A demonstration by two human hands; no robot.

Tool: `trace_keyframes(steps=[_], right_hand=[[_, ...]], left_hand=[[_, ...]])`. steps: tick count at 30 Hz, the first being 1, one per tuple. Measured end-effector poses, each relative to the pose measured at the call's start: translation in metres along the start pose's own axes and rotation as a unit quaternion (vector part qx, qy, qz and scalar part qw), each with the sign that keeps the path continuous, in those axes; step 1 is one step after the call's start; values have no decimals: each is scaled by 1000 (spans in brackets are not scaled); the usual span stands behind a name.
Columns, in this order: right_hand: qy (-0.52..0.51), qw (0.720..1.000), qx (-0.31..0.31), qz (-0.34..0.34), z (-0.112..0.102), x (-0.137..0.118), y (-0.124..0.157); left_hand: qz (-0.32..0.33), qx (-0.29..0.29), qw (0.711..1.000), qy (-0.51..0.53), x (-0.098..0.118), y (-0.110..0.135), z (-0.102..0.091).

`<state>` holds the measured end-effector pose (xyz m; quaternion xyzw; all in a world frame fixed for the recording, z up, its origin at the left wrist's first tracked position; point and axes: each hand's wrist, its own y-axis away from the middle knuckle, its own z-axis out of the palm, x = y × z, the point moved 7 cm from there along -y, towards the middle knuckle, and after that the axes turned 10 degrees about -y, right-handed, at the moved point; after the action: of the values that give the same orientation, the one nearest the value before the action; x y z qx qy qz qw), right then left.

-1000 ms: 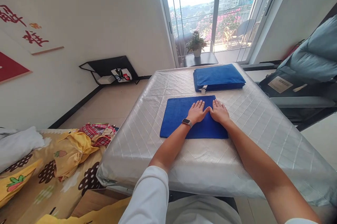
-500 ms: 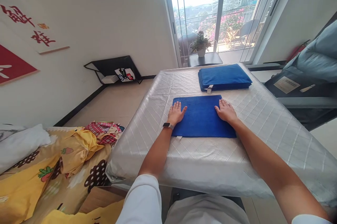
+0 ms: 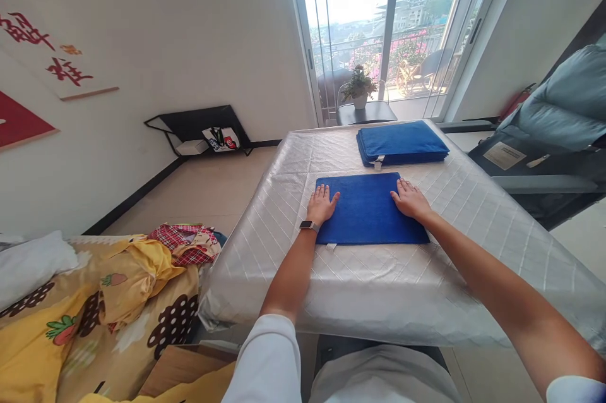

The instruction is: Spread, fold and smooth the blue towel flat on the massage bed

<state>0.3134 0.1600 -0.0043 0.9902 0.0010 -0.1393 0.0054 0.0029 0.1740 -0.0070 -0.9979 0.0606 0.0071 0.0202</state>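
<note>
A folded blue cloth (image 3: 367, 210) lies flat in front of me on a table with a silvery quilted cover (image 3: 265, 245). A small white tag shows at its near edge. My left hand (image 3: 322, 203) rests flat on the cloth's left side, fingers outstretched. On the right side, my right hand (image 3: 411, 199) presses down the same way, thumb pointing inward. Neither hand grasps anything. Beyond the cloth sits a stack of folded blue cloths (image 3: 404, 141), with white tags at its front left corner.
To the left is a bed with patterned bedding (image 3: 127, 327) and crumpled clothes. A potted plant (image 3: 360, 87) stands on a chair by the glass door. At right is a dark chair (image 3: 502, 169) with a grey-blue jacket (image 3: 563, 100). A low black rack (image 3: 203, 125) stands by the wall.
The camera view has shifted slightly, so the table and cloth appear a little differently placed. Both hands stay flat on the cloth's sides, and the cloth looks the same.
</note>
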Motion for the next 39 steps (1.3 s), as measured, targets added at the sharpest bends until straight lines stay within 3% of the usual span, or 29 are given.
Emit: trace_keyframes(steps=[9,14,17,20,25,27,29,31,33,35,39], right_hand=[[9,1000,3,-21,11,4,40],[-5,1000,-2,-21,10,1,41],[-7,1000,-1,-24,8,-1,42],[-13,1000,1,-24,8,-2,42],[-16,999,8,-36,10,1,43],[-7,999,8,-49,11,2,44],[-1,998,5,-59,12,3,45],[-2,998,6,-56,11,3,45],[-7,999,7,-46,10,2,44],[-13,999,5,-36,9,0,43],[-20,999,0,-28,9,-2,42]], left_hand=[[0,17,1000,5,2,4,-4],[-42,140,989,-25,-2,16,-37],[-5,182,983,-13,11,26,-55],[86,168,982,5,55,37,-59],[266,102,959,-3,179,53,-46],[283,73,956,-3,216,51,-38],[271,48,961,5,236,43,-30],[248,34,968,16,236,35,-24],[228,26,973,18,219,29,-19],[203,18,979,13,189,25,-15],[125,-10,992,-2,107,27,-10]])
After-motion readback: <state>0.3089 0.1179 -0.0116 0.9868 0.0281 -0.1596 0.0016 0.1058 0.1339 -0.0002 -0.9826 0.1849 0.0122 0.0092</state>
